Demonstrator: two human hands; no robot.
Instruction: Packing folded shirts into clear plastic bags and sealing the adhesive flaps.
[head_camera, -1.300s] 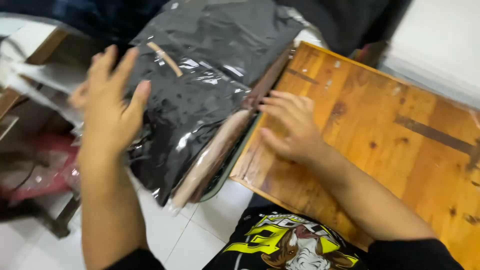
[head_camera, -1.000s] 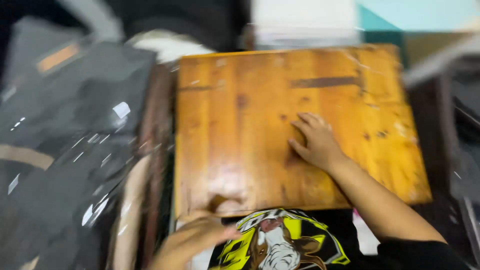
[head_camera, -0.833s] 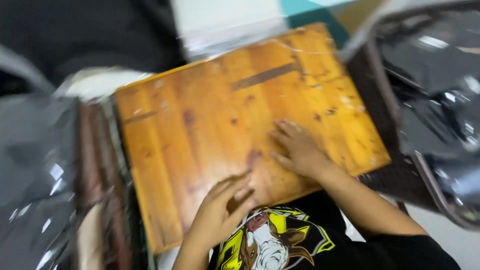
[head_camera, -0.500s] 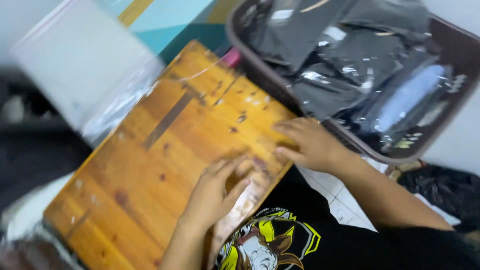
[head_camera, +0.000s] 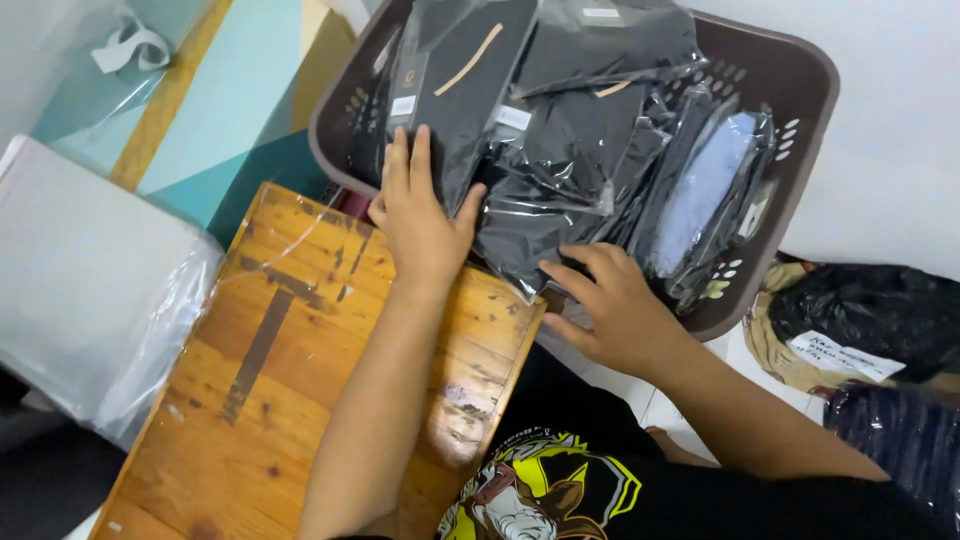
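Under the spread left hand (head_camera: 420, 215) and curled-open right hand (head_camera: 610, 305), black bagged garments (head_camera: 560, 140) inside the brown basket (head_camera: 790, 90).

Bagged garments (head_camera: 560, 130) piled in basket (head_camera: 800, 90); basket behind-right of wooden board (head_camera: 280, 400); plastic stack (head_camera: 80, 270) left of board

Home packing spot for clothes, basket (head_camera: 790, 90) w/ bagged garments (head_camera: 590, 130), poly bag stack (head_camera: 80, 270), tiled floor

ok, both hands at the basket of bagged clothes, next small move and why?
Probably close the left hand and right hand on the front black packet and lift it from the basket: both already rest on its plastic, fingers open, nothing gripped yet.
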